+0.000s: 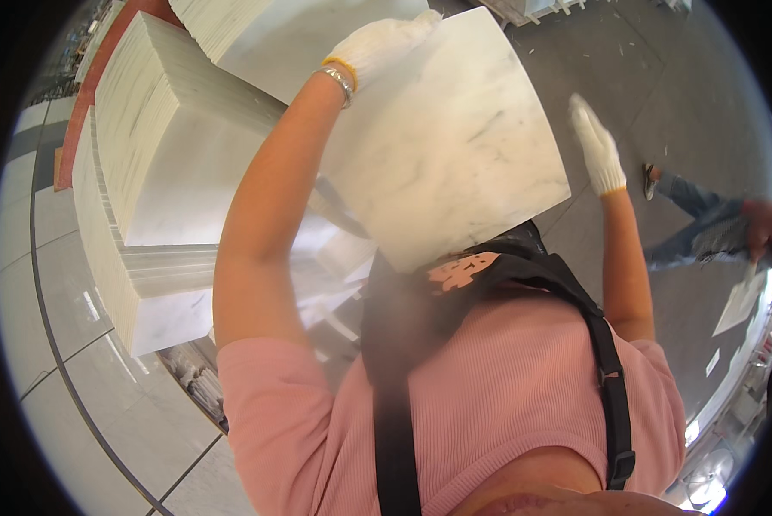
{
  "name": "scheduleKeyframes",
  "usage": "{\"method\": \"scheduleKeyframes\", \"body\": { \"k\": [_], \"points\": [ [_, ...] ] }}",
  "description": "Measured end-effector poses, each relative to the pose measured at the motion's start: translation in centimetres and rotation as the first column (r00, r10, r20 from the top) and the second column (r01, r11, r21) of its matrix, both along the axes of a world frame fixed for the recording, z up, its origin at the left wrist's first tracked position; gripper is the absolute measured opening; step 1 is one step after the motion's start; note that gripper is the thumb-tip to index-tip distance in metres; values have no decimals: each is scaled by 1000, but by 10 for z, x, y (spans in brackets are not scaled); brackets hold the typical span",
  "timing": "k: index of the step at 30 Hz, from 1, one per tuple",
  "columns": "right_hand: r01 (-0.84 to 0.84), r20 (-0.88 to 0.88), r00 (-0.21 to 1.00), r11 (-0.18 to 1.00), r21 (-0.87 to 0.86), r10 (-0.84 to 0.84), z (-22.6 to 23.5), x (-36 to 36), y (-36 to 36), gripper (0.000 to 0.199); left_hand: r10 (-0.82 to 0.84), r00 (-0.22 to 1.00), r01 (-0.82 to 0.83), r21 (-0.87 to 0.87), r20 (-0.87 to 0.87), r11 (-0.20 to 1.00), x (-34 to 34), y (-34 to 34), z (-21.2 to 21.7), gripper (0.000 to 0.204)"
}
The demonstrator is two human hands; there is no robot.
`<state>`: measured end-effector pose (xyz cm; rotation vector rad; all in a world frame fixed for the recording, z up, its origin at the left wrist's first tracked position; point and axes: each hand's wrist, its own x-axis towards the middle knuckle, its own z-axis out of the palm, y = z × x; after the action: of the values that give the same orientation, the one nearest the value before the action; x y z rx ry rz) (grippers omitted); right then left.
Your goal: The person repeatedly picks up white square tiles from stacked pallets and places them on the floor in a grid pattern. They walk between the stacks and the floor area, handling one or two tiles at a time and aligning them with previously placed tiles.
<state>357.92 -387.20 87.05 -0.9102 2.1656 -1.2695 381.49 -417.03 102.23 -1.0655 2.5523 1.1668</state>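
Grey floor [579, 52] beyond white, grey-veined slab [455, 129]; left hand [382, 49] over edge, grip unclear; right hand [598, 148] flat.

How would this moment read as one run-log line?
left hand: gloved, at edge of white slab | right hand: gloved, apart from slab | at left: stacked slabs

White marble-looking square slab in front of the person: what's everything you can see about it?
The white, grey-veined square slab looks flat, smooth and stony, like marble. In the picture it sits turned, a lower corner by the black cloth apron; I can't tell whether they touch. Stacked white slabs are on its left. The white-gloved left hand seems to touch its top edge; the white-gloved right hand is apart from it.
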Motion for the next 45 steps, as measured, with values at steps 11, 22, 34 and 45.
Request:
{"method": "scheduleKeyframes", "body": {
  "k": [11,22,34,45],
  "points": [
    [114,871,324,899,-423,369,-11,122,44,106,-19,996,20,16,-87,1000,-2,-22,-17,66],
    [567,869,485,722,-396,95,43,30,-13,57,135,874,-112,77,-466,991,-39,-41,4,59],
    [351,773,619,930,-112,-140,40,-75,47,68,558,712,-212,627,-427,750,-31,103,-108,53],
    [644,939,312,759,-98,-144,-3,-50,168,52,344,879,-156,483,-331,862,-92,181,-102,42]
  ]
}}
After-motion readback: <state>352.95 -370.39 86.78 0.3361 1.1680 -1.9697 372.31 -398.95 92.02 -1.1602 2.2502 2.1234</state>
